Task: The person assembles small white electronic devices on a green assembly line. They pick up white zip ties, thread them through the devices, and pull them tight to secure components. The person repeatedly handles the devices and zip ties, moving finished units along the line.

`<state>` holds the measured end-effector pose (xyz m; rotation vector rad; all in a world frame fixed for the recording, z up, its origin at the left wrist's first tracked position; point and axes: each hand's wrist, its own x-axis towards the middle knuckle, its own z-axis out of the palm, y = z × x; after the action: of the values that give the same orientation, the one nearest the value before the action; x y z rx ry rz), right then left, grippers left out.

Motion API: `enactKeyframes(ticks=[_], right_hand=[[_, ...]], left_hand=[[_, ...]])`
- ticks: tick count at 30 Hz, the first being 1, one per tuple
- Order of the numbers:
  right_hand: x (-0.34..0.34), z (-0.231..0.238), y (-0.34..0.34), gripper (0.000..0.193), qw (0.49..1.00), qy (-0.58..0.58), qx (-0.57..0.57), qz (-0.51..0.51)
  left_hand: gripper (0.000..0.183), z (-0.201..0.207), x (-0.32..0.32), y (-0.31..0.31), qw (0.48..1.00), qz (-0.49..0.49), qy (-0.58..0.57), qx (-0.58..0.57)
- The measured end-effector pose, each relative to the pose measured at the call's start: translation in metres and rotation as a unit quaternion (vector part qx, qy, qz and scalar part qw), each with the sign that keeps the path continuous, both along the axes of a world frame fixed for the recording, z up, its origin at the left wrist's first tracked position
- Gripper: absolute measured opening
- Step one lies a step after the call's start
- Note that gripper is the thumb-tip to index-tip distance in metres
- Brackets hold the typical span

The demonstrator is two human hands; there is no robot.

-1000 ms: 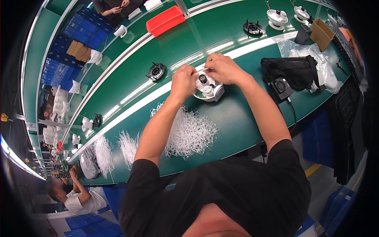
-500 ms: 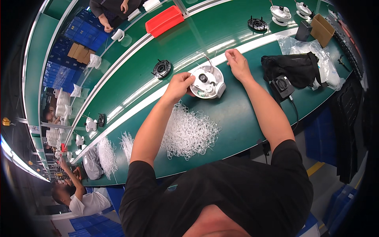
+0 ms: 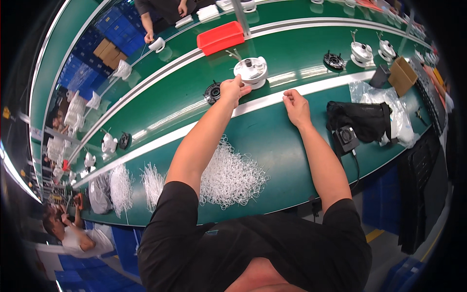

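A round white appliance housing (image 3: 253, 73) with a dark centre piece and wires sticking up stands upright on the green conveyor belt. At its near left side is my left hand (image 3: 233, 91), fingers apart and gripping nothing; whether a fingertip still touches the housing I cannot tell. Partly behind that hand lies a black ring-shaped part (image 3: 212, 92). My right hand (image 3: 297, 108) hovers by the white rail, thumb and fingers drawn together; anything between them is hidden. Below my left hand spreads a heap of thin white looped ties (image 3: 232, 177) on the green worktop.
Smaller bundles of white ties (image 3: 153, 184) lie to the left. A black bag (image 3: 357, 119), a black fan device (image 3: 346, 138) and a cardboard box (image 3: 402, 77) occupy the right. Beyond the belt sits a red tray (image 3: 220, 39); a co-worker's hand (image 3: 149, 38) is near a white part.
The white housing has gone from the worktop edge out onto the belt, away from me. My left hand has let go, its fingers now spread. The view has shifted slightly.
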<state>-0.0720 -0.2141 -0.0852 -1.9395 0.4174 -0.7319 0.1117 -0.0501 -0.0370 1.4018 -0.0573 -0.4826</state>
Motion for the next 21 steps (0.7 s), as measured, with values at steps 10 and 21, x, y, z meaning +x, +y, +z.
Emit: enactKeyframes(ticks=[10, 21], right_hand=[[0.003, -0.029, -0.018, 0.016, 0.998, -0.050, -0.037, 0.017], [0.000, -0.033, -0.023, 0.021, 0.998, 0.006, -0.047, 0.048]], left_hand=[[0.023, 0.087, -0.128, 0.193, 0.963, -0.127, -0.210, 0.115], [0.012, -0.031, -0.286, 0.354, 0.946, 0.224, -0.215, 0.099]])
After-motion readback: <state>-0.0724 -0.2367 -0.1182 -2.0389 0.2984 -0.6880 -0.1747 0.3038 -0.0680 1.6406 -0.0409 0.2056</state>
